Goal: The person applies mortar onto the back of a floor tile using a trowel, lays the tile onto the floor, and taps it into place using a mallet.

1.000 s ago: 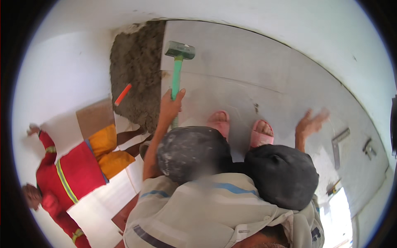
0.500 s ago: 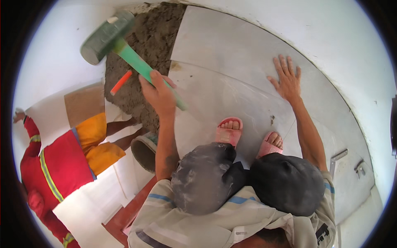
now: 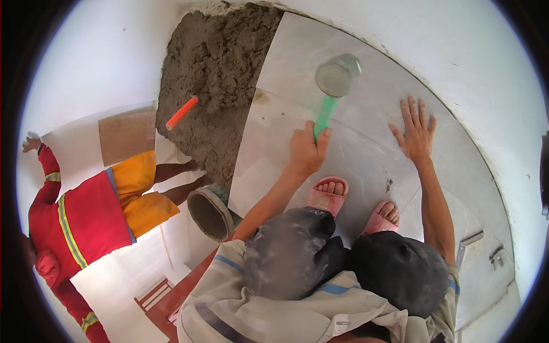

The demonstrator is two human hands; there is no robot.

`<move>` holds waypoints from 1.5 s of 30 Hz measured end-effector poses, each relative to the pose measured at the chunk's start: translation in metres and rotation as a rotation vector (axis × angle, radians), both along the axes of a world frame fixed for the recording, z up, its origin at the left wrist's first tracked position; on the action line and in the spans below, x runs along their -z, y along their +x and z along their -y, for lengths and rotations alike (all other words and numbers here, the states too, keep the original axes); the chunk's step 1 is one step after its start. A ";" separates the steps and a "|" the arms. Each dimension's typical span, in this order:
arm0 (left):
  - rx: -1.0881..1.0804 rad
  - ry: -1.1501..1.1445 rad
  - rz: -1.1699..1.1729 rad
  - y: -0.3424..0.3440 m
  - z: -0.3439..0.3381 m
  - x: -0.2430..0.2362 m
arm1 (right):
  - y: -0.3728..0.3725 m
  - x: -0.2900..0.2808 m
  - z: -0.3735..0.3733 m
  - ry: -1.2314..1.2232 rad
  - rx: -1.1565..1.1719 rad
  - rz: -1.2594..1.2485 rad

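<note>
My left hand [image 3: 307, 151] is closed round the green handle of a rubber mallet [image 3: 335, 79]. Its dark head, somewhat blurred, is over the large grey floor tiles [image 3: 269, 151]; whether it touches them I cannot tell. To the right, my right hand [image 3: 416, 131] lies flat on a tile close to the wall, fingers spread and holding nothing. An orange-red stick-like piece [image 3: 182, 113] rests on the rough wet mortar [image 3: 220, 74] left of the tiles.
A bucket [image 3: 209, 214] stands beside the mortar. Another person in red and orange [image 3: 94, 223] is at the left. Metal hand tools [image 3: 470, 239] lie on the tiles at lower right. A white wall [image 3: 486, 74] curves round the far side. My sandalled feet [image 3: 329, 194] are on the tiles.
My left hand has swung the mallet from over the mortar at upper left rightward to over the tiles. My right hand stays flat on its tile. The view has shifted slightly.
</note>
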State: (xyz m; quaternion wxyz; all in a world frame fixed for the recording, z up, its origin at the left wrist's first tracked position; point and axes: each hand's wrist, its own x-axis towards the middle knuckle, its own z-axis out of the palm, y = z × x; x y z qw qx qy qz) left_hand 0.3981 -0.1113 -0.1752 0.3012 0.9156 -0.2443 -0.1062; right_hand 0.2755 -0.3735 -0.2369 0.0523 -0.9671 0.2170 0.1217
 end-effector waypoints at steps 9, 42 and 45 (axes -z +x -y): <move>0.142 0.436 -0.151 0.018 -0.012 0.065 | -0.023 0.017 0.014 0.040 0.053 0.069; 0.557 0.084 0.093 -0.041 0.056 0.016 | -0.139 0.022 0.098 0.302 0.311 0.154; 0.670 -0.118 0.074 -0.036 0.037 0.012 | -0.132 0.019 0.096 0.302 0.314 0.169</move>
